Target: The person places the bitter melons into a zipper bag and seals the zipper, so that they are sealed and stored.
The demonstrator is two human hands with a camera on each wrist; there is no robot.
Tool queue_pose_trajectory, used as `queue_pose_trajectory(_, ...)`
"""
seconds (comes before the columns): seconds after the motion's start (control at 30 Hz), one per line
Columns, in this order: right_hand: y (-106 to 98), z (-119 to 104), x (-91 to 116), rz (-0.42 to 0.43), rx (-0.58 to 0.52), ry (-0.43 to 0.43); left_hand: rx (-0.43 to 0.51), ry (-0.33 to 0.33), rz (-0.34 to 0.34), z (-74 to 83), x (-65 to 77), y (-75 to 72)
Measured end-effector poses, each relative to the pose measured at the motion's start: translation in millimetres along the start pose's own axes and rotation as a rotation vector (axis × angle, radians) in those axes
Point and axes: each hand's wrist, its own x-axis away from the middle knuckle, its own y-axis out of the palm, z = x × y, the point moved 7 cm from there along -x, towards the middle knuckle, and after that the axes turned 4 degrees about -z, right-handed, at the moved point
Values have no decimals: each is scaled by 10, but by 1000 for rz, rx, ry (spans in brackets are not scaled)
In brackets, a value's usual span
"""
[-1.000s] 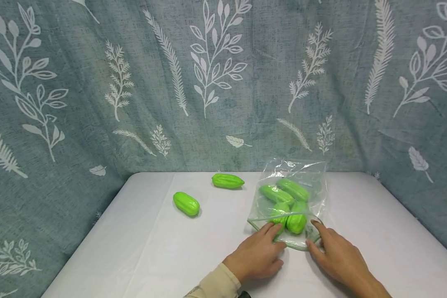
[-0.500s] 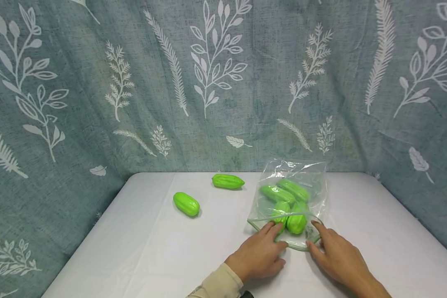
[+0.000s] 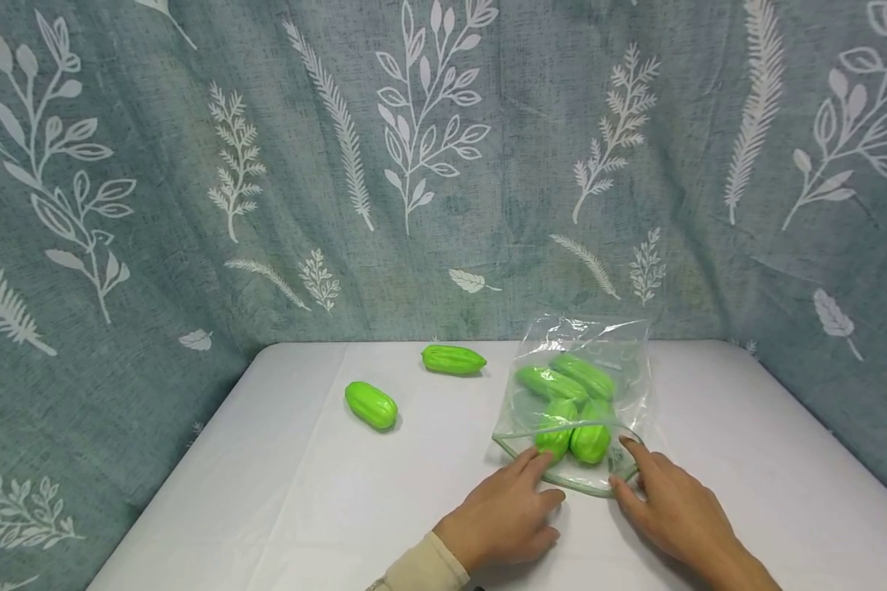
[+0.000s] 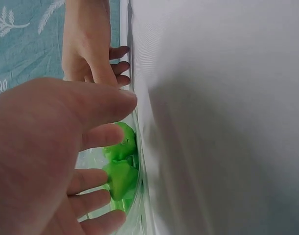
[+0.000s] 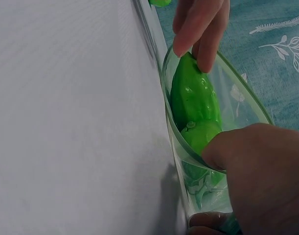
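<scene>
A clear zip bag (image 3: 628, 402) with a green-edged mouth lies at the right of the table in the head view, its mouth facing me. Inside are several green ridged vegetables (image 3: 590, 443) that look like short cucumbers. My left hand (image 3: 498, 513) is at the left of the mouth, with fingertips touching the near end of one such vegetable (image 3: 554, 439); its fingers look nearly straight in the left wrist view. My right hand (image 3: 673, 509) holds the bag's rim at the right, thumb and forefinger on either side of the edge. The right wrist view shows the mouth (image 5: 242, 85) held apart.
Two more green vegetables lie outside the bag: one on the left (image 3: 371, 405), another at the back (image 3: 453, 359). They rest on a white-covered table (image 3: 281, 492). A leaf-patterned grey-green curtain (image 3: 443, 271) hangs behind and along both sides.
My left hand has drawn back slightly toward me and to the left, showing more of the nearest vegetable. My right hand stays on the bag's rim.
</scene>
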Motion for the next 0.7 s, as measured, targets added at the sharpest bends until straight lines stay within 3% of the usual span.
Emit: queue_pose_trajectory(0.7, -1, 8, -17, -25, -8, 7, 71, -97, -22, -84, -98, 78)
